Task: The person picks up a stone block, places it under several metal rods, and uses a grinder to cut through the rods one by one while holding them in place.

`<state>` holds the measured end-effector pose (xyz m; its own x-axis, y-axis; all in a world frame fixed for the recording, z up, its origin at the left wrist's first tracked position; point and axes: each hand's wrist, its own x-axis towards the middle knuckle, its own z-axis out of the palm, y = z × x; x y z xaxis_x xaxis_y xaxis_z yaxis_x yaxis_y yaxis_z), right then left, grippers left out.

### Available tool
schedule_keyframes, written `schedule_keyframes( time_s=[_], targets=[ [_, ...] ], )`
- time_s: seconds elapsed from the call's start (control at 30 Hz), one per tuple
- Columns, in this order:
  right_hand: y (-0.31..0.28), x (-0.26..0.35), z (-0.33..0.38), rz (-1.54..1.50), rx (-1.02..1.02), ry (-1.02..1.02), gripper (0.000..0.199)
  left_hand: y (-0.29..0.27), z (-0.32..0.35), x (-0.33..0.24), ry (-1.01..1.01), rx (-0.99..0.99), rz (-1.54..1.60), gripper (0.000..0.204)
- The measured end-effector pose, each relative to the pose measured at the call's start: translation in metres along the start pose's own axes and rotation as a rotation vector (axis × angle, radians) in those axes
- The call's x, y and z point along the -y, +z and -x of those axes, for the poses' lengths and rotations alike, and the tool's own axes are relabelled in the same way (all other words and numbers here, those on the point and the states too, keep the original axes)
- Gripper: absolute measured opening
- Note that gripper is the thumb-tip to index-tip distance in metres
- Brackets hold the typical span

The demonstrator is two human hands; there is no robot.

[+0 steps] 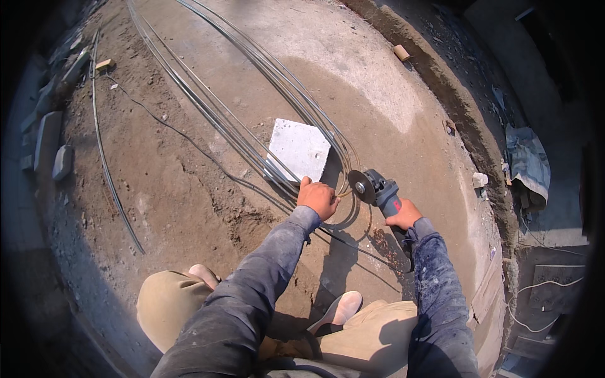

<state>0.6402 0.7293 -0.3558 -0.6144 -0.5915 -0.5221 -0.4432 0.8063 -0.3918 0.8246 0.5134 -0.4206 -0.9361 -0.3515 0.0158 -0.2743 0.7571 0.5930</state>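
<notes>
My right hand (405, 215) is wrapped round the body of a dark angle grinder (388, 199). The grinder's round cutting disc (360, 187) faces left, close beside the curved end of a bundle of long thin metal rods (217, 108). Whether the disc touches the rods I cannot tell. My left hand (318, 200) is closed on the rods near their bend, just left of the disc. A white block (298, 149) lies on the ground ahead of that hand, with rods passing over its edges.
A dark cable (208, 153) runs across the soil, under the rods. One more rod (101, 148) lies at the left, near grey stones (62, 162). To the right are a trench edge (463, 107), a white lump (480, 180) and a crumpled sack (528, 165). My shoe (345, 307) is below the grinder.
</notes>
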Motion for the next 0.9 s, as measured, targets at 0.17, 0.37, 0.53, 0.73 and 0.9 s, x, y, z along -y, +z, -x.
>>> schedule_keyframes(
  time_s=[0.17, 0.37, 0.53, 0.73, 0.9],
  targets=[
    [0.000, -0.001, 0.001, 0.001, 0.006, -0.003, 0.047, 0.001, -0.001, 0.000, 0.001, -0.004, -0.003, 0.024],
    [0.000, -0.001, -0.001, -0.040, 0.013, 0.004, 0.047, 0.001, -0.001, -0.002, 0.007, -0.023, 0.008, 0.025],
    [0.000, 0.000, -0.001, -0.028, 0.007, -0.008, 0.046, 0.002, 0.001, 0.000, 0.008, -0.032, 0.011, 0.025],
    [-0.001, 0.003, 0.002, -0.063, -0.002, 0.007, 0.046, 0.001, 0.000, -0.001, 0.023, -0.050, 0.014, 0.025],
    [-0.002, 0.012, 0.003, -0.096, -0.004, 0.036, 0.046, -0.003, -0.001, -0.004, 0.015, -0.036, 0.038, 0.025]
  ],
)
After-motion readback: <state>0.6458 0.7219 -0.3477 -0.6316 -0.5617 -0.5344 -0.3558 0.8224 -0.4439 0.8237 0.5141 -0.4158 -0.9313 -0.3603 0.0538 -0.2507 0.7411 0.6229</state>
